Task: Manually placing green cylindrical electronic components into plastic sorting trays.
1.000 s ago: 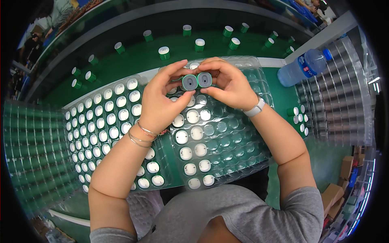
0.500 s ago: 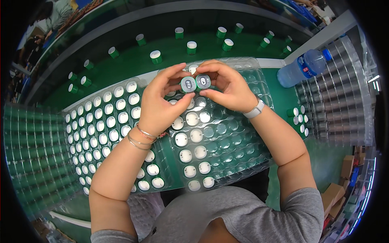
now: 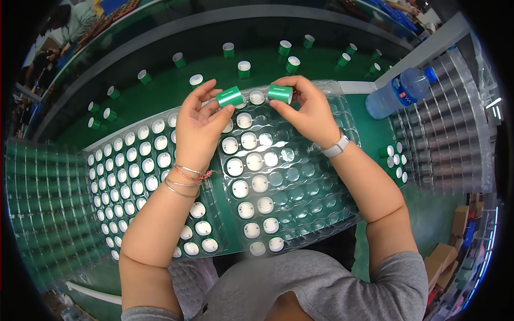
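The left hand (image 3: 199,128) held a green cap (image 3: 230,97) on its side, and the right hand (image 3: 306,111) held another green cap (image 3: 280,93), both above a clear plastic tray (image 3: 300,182) of white-topped caps. A water bottle (image 3: 399,92) lay far right on the green surface (image 3: 160,99).

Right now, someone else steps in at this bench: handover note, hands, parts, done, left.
Left hand: holds a green cap on its side, above the clear tray.
Right hand: holds a second green cap, also on its side.
Done: left tray looks nearly full of caps; the clear tray's left columns are filled.
Left: the clear tray's right pockets are mostly empty. Loose caps stand on the green belt beyond. Water bottle at far right.
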Tool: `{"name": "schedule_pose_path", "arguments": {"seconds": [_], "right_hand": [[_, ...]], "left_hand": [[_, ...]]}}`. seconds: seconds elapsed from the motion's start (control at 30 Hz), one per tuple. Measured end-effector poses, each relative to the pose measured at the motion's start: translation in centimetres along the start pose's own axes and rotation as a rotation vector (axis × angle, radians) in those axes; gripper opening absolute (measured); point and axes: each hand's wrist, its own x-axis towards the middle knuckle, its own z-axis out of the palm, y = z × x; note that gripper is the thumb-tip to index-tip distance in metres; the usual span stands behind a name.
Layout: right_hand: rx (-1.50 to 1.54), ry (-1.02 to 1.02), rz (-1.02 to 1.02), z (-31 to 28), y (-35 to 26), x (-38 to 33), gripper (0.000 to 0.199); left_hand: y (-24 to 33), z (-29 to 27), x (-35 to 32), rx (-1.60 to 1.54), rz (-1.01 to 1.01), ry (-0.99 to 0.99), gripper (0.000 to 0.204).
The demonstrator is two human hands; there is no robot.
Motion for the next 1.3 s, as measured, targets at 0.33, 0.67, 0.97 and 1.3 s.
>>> {"name": "schedule_pose_path", "arguments": {"seconds": [0.33, 0.67, 0.97, 1.3], "right_hand": [[-0.322, -0.257, -0.271, 0.7, -0.6, -0.3, 0.049], [-0.115, -0.301, -0.287, 0.8, -1.8, -0.3, 0.043], [-0.286, -0.497, -0.219, 0.0, -2.6, -0.9, 0.037], [-0.357, -0.539, -0.208, -0.2, -2.8, -1.1, 0.040]], "left_hand": [[-0.2, -0.1, -0.2, -0.071, -0.145, -0.145, 0.046], [-0.4, 0.5, -1.0, -0.006, -0.137, -0.356, 0.066], [-0.8, -0.2, -0.9, 0.167, -0.065, -0.338, 0.066], [-1.1, -0.2, -0.9, 0.167, -0.049, -0.364, 0.064]]}}
